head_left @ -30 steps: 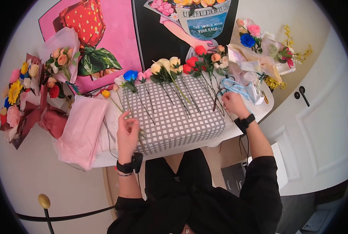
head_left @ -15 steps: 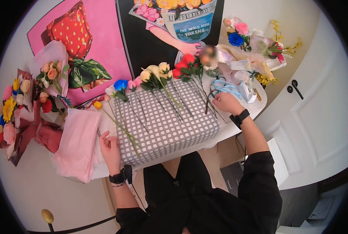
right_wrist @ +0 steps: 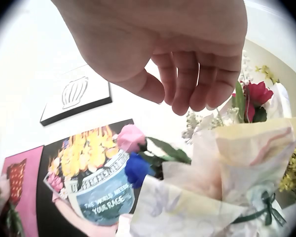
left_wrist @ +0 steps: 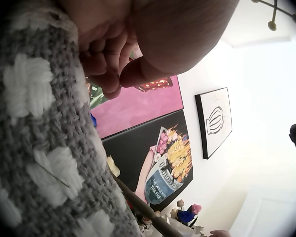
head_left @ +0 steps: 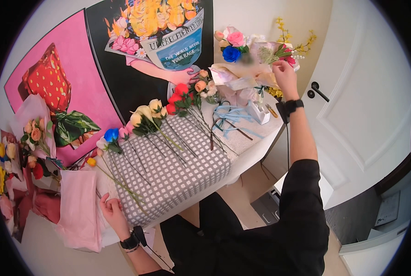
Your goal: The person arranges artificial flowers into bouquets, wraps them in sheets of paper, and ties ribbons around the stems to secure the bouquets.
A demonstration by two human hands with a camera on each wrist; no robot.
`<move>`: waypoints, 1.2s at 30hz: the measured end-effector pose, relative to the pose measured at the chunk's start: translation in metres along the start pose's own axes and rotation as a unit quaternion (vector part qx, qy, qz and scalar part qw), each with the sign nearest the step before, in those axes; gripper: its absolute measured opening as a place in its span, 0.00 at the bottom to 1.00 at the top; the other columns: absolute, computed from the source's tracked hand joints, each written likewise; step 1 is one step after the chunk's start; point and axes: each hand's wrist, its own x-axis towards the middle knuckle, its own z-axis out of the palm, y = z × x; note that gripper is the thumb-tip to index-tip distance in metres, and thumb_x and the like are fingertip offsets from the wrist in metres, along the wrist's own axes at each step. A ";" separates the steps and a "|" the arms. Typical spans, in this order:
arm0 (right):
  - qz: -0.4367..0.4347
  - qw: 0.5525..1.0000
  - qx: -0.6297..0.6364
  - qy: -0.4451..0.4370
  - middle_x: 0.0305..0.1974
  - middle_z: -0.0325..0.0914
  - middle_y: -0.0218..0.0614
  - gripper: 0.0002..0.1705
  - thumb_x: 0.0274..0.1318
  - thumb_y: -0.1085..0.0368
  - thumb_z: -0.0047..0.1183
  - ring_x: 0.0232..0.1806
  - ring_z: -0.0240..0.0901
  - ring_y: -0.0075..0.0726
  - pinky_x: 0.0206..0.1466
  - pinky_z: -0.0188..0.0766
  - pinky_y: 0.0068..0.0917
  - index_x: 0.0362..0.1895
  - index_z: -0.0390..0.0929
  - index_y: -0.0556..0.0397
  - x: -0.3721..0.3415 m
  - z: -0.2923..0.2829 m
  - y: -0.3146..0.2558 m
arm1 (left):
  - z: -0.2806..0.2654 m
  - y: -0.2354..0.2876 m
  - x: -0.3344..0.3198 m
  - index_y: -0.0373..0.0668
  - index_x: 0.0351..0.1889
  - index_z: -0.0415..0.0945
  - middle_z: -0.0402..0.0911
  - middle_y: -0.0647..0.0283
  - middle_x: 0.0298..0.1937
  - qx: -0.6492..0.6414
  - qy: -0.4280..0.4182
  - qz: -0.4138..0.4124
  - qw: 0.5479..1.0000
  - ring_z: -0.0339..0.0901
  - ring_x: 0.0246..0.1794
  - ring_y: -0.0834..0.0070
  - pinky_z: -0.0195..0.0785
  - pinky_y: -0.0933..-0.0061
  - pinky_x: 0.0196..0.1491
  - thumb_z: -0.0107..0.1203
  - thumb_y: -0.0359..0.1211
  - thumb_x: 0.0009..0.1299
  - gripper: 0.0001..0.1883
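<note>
My right hand [head_left: 285, 78] is raised over the paper-wrapped bouquet [head_left: 247, 76] at the back right. In the right wrist view its loosely bent fingers [right_wrist: 183, 91] hold nothing, just above white sprigs and a dark pink flower [right_wrist: 259, 94]. The bouquet's cream wrapping [right_wrist: 197, 197] is tied with a green ribbon [right_wrist: 269, 210]. My left hand [head_left: 113, 211] hovers by the near left corner of the grey-and-white checked cloth [head_left: 182, 179], beside folded pink paper [head_left: 79, 207]. Its fingers curl loosely with nothing between them. A yellow tulip [head_left: 91, 162] lies close by, its stem reaching across the cloth.
Blue [head_left: 111, 135], cream [head_left: 143, 112] and red artificial roses [head_left: 181, 89] line the cloth's back edge. Light blue ribbon [head_left: 233, 112], a white box [head_left: 259, 112] and orange-handled snips [head_left: 272, 110] lie to the right. More bouquets [head_left: 35, 133] stand at left; paintings lean behind.
My right hand has left the ribbon and stems, rising right and back to the wrapped bouquet. My left hand has drawn off the cloth's stems toward the pink paper. The head view has turned right.
</note>
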 end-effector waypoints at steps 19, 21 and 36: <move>0.022 0.978 -0.207 0.012 0.42 0.81 0.57 0.14 0.58 0.62 0.46 0.48 0.78 0.63 0.52 0.74 0.51 0.41 0.80 0.56 0.097 0.050 0.047 | 0.000 0.000 0.001 0.40 0.56 0.66 0.73 0.70 0.29 -0.010 0.002 0.004 1.000 0.67 0.28 0.86 0.60 0.86 0.33 0.49 0.26 0.75 0.13; 0.013 0.979 -0.203 0.022 0.41 0.81 0.57 0.14 0.59 0.62 0.47 0.47 0.78 0.62 0.52 0.74 0.51 0.41 0.80 0.56 0.100 0.047 0.041 | 0.001 0.001 0.002 0.40 0.56 0.66 0.74 0.70 0.29 0.005 0.004 0.007 1.000 0.67 0.28 0.86 0.60 0.85 0.33 0.49 0.26 0.75 0.13; -0.058 0.990 -0.083 0.099 0.38 0.84 0.48 0.16 0.61 0.56 0.51 0.42 0.81 0.52 0.47 0.75 0.41 0.45 0.82 0.52 0.121 -0.046 -0.075 | -0.001 -0.005 0.002 0.40 0.56 0.67 0.74 0.70 0.30 -0.018 0.001 0.007 1.000 0.68 0.29 0.86 0.60 0.86 0.33 0.49 0.26 0.75 0.13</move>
